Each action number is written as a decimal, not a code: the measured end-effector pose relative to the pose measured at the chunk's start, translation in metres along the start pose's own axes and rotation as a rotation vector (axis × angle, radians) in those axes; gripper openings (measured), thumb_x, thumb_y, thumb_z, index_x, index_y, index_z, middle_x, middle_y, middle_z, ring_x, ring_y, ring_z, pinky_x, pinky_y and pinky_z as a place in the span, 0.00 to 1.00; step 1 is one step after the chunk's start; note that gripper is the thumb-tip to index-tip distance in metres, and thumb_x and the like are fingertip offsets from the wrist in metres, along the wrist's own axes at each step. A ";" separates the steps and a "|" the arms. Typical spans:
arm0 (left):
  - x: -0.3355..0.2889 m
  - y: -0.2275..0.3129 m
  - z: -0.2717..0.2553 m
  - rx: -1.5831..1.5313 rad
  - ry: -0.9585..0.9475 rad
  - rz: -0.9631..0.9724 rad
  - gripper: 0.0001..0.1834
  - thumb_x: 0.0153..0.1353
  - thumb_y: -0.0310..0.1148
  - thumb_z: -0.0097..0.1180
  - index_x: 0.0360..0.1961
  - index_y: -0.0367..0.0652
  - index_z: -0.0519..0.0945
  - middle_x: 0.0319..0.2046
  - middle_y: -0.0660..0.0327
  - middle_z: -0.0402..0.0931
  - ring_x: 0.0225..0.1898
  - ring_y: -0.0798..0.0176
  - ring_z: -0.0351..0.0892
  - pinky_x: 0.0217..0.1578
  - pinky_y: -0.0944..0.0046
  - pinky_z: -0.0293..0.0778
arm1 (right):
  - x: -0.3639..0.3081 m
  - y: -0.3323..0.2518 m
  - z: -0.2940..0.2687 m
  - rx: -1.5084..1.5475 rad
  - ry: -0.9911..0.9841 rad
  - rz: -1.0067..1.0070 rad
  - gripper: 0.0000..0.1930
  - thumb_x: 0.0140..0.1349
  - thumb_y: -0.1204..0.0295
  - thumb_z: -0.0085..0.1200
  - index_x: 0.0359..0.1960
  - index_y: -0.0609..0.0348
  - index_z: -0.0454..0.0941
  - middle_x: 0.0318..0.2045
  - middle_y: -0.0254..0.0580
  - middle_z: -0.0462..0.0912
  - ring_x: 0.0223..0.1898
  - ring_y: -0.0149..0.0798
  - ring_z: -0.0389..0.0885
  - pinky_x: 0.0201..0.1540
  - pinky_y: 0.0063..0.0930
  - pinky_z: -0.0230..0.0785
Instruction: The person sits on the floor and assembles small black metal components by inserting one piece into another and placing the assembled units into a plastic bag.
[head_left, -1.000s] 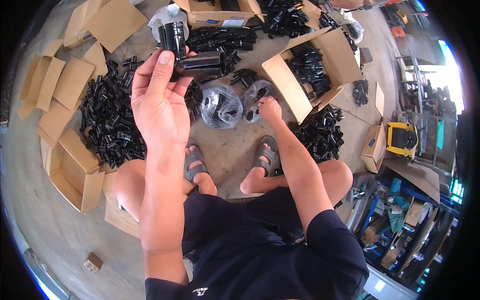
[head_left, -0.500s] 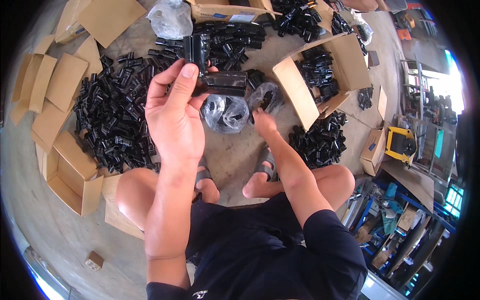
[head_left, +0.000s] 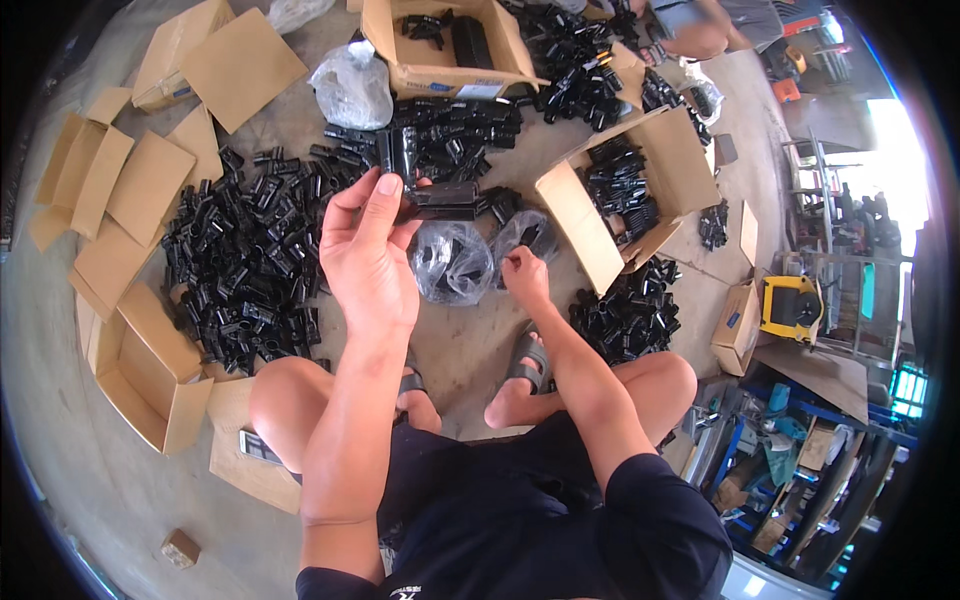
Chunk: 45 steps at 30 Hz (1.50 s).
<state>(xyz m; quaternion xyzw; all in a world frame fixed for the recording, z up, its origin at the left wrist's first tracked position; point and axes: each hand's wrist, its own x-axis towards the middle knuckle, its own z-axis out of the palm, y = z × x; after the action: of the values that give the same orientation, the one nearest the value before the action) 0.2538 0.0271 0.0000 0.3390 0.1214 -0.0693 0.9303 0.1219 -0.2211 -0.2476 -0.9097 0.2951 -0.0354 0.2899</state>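
My left hand (head_left: 370, 265) is raised in front of me, thumb and fingers closed on a glossy black pipe joint (head_left: 442, 203). One arm of the joint points away from me and the other to the right. Beyond the feet, my right hand (head_left: 527, 278) is at the near side of an opened clear plastic bag (head_left: 530, 230) with dark contents. Its fingers are curled together; whatever they pinch is too small to make out. Left of it sits a second clear plastic bag (head_left: 450, 265), also holding dark pieces.
A large heap of black pipe joints (head_left: 245, 260) covers the floor at left. A tilted cardboard box (head_left: 690, 170) of joints stands at right, a smaller pile (head_left: 630, 310) beside it. Another open box (head_left: 455, 82) is at the back. A phone (head_left: 260, 447) lies on cardboard. Another person (head_left: 700, 35) is at top right.
My right hand has drawn back toward me from inside the clear bag to its near edge. The left hand still holds the pipe joint. The view has shifted slightly, and the phone now shows.
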 end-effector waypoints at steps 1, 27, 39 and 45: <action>0.000 0.000 -0.001 -0.005 0.017 0.009 0.07 0.66 0.26 0.62 0.44 0.38 0.80 0.43 0.51 0.84 0.44 0.56 0.86 0.46 0.57 0.85 | -0.001 -0.012 -0.006 0.090 0.038 -0.030 0.10 0.58 0.68 0.62 0.36 0.61 0.82 0.29 0.50 0.87 0.33 0.48 0.87 0.38 0.40 0.77; -0.091 -0.019 0.022 0.006 -0.167 -0.022 0.07 0.69 0.25 0.59 0.46 0.36 0.78 0.42 0.49 0.83 0.43 0.54 0.86 0.47 0.55 0.85 | -0.143 -0.229 -0.201 0.663 -0.256 -0.689 0.10 0.57 0.86 0.58 0.41 0.64 0.79 0.41 0.45 0.83 0.38 0.39 0.85 0.40 0.28 0.78; -0.088 -0.048 0.028 0.061 -0.300 0.030 0.07 0.66 0.21 0.60 0.44 0.35 0.79 0.42 0.52 0.84 0.42 0.54 0.87 0.45 0.58 0.84 | -0.095 -0.198 -0.250 0.990 -0.069 -0.338 0.09 0.64 0.83 0.58 0.45 0.66 0.82 0.36 0.36 0.85 0.36 0.24 0.81 0.39 0.20 0.74; -0.088 -0.062 0.033 0.120 -0.323 0.019 0.09 0.65 0.20 0.60 0.46 0.35 0.79 0.42 0.51 0.85 0.42 0.54 0.87 0.46 0.59 0.83 | -0.073 -0.183 -0.245 1.024 -0.053 -0.297 0.10 0.66 0.82 0.57 0.47 0.68 0.81 0.38 0.38 0.86 0.37 0.24 0.82 0.41 0.18 0.75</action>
<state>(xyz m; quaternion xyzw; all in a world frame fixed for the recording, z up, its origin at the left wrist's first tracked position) 0.1616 -0.0379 0.0105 0.3796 -0.0372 -0.1212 0.9164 0.0985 -0.1845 0.0635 -0.6843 0.1008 -0.1928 0.6960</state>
